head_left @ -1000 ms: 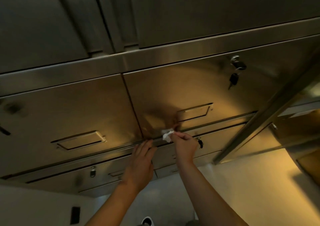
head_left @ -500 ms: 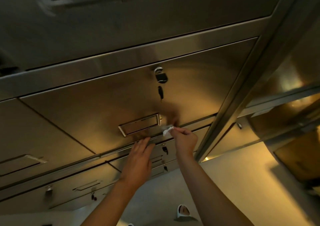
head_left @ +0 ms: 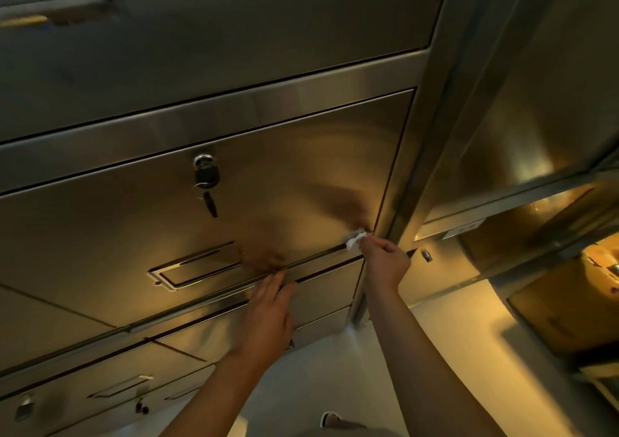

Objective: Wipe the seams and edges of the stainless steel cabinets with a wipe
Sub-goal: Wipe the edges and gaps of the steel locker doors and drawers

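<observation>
At the door's lower right corner, the right hand (head_left: pixel 385 262) pinches a wipe (head_left: pixel 354 240) into the seam (head_left: pixel 315 257) while the left hand (head_left: pixel 268 319) rests flat, fingers straight, on the cabinet (head_left: pixel 301 182); steady fingertip pressure should carry it round the corner.

A small crumpled white wipe (head_left: pixel 355 239) sits pressed into the seam at the brushed steel cabinet door's (head_left: pixel 301 182) lower right corner.

Seam run rightward blocked: vertical post (head_left: pixel 418 175) stands just right of right hand (head_left: pixel 385 262). Between hands, seam (head_left: pixel 318 256) open. Keys (head_left: pixel 207 182) hang above left hand (head_left: pixel 264 322).
</observation>
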`<action>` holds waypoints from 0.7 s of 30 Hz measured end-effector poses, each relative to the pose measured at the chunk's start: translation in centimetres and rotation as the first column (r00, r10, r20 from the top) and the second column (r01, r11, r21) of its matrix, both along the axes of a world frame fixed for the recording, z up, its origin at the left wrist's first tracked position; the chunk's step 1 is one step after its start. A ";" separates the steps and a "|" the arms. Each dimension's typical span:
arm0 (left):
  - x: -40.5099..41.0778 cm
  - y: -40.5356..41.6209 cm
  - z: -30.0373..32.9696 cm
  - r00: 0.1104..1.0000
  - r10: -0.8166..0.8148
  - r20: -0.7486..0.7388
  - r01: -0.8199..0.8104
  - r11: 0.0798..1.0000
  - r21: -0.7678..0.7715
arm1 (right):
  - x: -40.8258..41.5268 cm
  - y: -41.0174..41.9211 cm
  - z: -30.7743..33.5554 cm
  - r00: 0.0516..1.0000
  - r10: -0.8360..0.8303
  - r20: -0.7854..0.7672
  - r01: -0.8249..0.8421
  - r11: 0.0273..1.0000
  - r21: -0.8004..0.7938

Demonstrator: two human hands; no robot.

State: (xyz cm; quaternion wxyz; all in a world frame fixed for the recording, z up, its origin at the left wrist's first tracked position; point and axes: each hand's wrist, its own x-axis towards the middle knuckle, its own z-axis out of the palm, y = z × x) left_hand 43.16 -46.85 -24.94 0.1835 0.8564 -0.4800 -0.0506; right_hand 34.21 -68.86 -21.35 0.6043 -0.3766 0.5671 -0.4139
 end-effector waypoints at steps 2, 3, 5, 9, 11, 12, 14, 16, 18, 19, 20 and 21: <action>-0.1 -0.6 0.0 1.000 0.019 -0.007 -0.019 1.000 -0.007 | -0.4 -0.9 -0.2 1.000 -0.004 -0.005 0.004 1.000 -0.009; -0.1 -0.8 0.0 1.000 0.025 -0.008 -0.025 1.000 -0.009 | -0.5 -1.1 -0.3 1.000 -0.002 -0.006 0.002 1.000 -0.010; -0.1 -1.0 0.0 0.999 0.033 -0.001 -0.033 0.999 -0.012 | -0.5 -1.1 -0.6 1.000 0.007 -0.016 -0.007 1.000 -0.012; 0.1 -0.9 -0.4 1.000 0.024 0.013 -0.024 0.999 -0.034 | -0.3 -1.0 -0.8 0.999 0.021 -0.026 -0.021 1.000 -0.017; 0.2 -0.6 -0.4 1.000 0.007 0.013 -0.006 0.999 -0.031 | -0.1 -0.5 -0.7 0.999 0.026 -0.022 -0.027 1.000 -0.014; 0.3 -0.4 -0.4 1.000 -0.006 0.015 0.006 1.000 -0.029 | 0.0 -0.1 -0.6 0.999 0.037 -0.018 -0.037 0.999 -0.012; 0.5 0.1 -0.3 0.999 -0.039 0.031 0.040 0.999 -0.021 | 0.6 1.5 -0.4 0.997 0.073 -0.006 -0.074 0.997 -0.010; 0.9 0.7 0.0 0.997 -0.066 0.048 0.066 0.998 -0.011 | 1.5 3.5 -0.4 0.993 0.116 -0.004 -0.116 0.993 -0.008; 1.4 1.7 0.1 0.996 -0.075 0.038 0.076 0.997 -0.006 | 2.4 5.7 -0.5 0.987 0.157 -0.021 -0.157 0.988 -0.003; 1.8 2.4 0.1 0.997 -0.073 0.028 0.073 0.997 -0.002 | 2.9 6.7 -0.5 0.985 0.172 -0.027 -0.172 0.985 0.000; 2.2 3.3 0.0 0.998 -0.066 0.023 0.066 0.998 0.004 | 3.3 7.6 -0.6 0.983 0.183 -0.032 -0.182 0.983 0.006; 2.6 4.4 -0.1 0.998 -0.058 0.023 0.058 0.998 0.008 | 3.7 8.5 -0.6 0.980 0.194 -0.034 -0.194 0.981 0.013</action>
